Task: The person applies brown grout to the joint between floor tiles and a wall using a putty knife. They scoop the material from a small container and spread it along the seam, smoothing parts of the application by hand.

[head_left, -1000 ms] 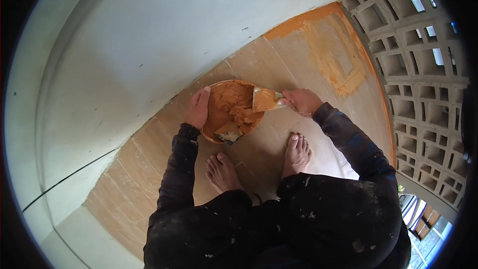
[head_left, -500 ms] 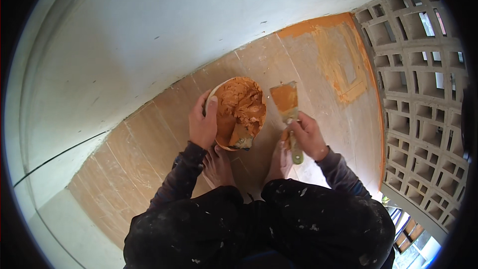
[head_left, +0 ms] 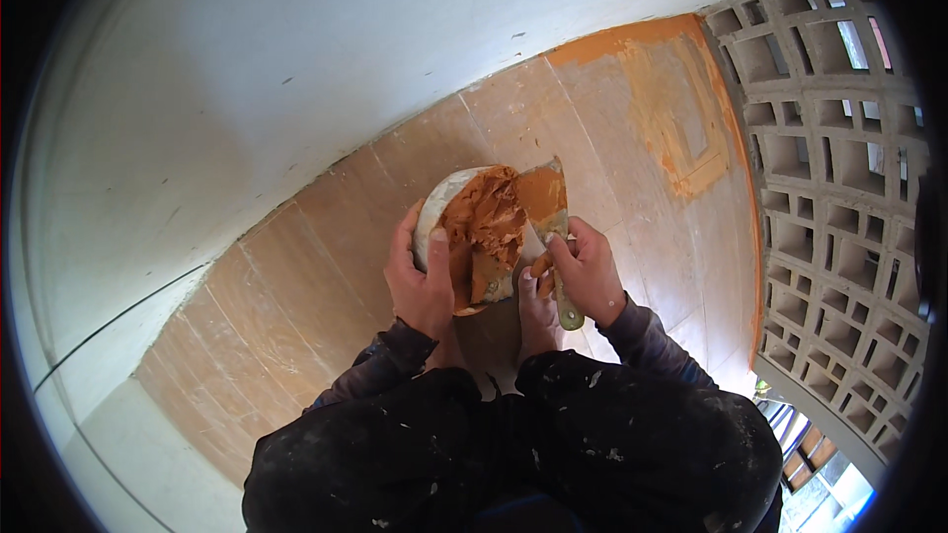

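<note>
My left hand (head_left: 420,271) grips the side of a round white tub (head_left: 434,199), its thumb over the rim. Thick orange-brown paste (head_left: 486,222) fills much of the tub, which is tilted toward the right. A second blade (head_left: 491,281), smeared with paste, sticks out of it near the close rim. In my right hand (head_left: 585,271) is a putty knife (head_left: 543,199) with a greenish handle. Its broad blade carries orange paste and lies against or just beside the tub's right rim; contact is hard to tell. Orange paste stains the right-hand fingers.
Bare feet (head_left: 538,321) stand on a wood-look plank floor (head_left: 286,276) beneath the tub. A white wall (head_left: 296,69) runs along the far left. Orange paste (head_left: 681,128) coats the far right floor corner, beside a concrete lattice wall (head_left: 790,158). A black cable (head_left: 118,321) hangs at left.
The tub has tipped toward the right, showing more of its white outside. My right hand has brought the putty knife left, up to the tub's rim.
</note>
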Action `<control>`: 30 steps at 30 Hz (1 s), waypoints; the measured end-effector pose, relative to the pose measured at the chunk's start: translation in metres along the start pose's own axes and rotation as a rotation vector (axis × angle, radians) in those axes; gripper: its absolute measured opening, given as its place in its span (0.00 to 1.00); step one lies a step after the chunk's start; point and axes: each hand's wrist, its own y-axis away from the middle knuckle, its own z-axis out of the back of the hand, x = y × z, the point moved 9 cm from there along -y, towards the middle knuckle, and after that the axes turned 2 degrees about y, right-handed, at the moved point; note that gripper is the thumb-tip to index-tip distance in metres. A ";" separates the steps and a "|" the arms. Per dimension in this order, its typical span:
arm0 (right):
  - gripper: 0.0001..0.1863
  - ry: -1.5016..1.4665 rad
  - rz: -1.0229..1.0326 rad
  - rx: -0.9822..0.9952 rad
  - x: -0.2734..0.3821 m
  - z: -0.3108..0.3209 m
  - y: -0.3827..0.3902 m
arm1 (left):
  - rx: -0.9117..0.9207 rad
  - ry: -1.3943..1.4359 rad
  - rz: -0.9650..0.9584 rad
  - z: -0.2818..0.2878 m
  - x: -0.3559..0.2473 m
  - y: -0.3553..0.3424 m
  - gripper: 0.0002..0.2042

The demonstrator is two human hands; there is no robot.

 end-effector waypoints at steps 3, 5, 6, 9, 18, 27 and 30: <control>0.08 0.068 -0.009 -0.062 -0.014 0.007 0.003 | 0.036 -0.016 -0.029 -0.008 -0.007 0.008 0.22; 0.08 0.098 -0.019 -0.087 -0.031 0.013 0.008 | 0.027 0.005 -0.030 -0.009 -0.008 0.013 0.22; 0.08 0.170 -0.018 -0.087 -0.038 0.015 0.010 | 0.011 0.024 -0.029 -0.009 -0.008 0.015 0.22; 0.08 0.025 -0.113 -0.019 -0.035 0.019 0.018 | -0.004 0.023 -0.054 -0.006 -0.007 0.011 0.21; 0.17 -0.991 -0.315 0.014 -0.028 0.030 -0.038 | -0.129 0.136 0.083 0.022 0.041 0.002 0.19; 0.11 -1.193 -0.007 -0.413 0.005 0.009 -0.164 | -0.121 0.178 0.190 0.027 0.065 0.013 0.20; 0.10 -1.173 0.034 -0.430 0.014 0.007 -0.180 | -0.110 0.185 0.216 0.032 0.067 0.016 0.19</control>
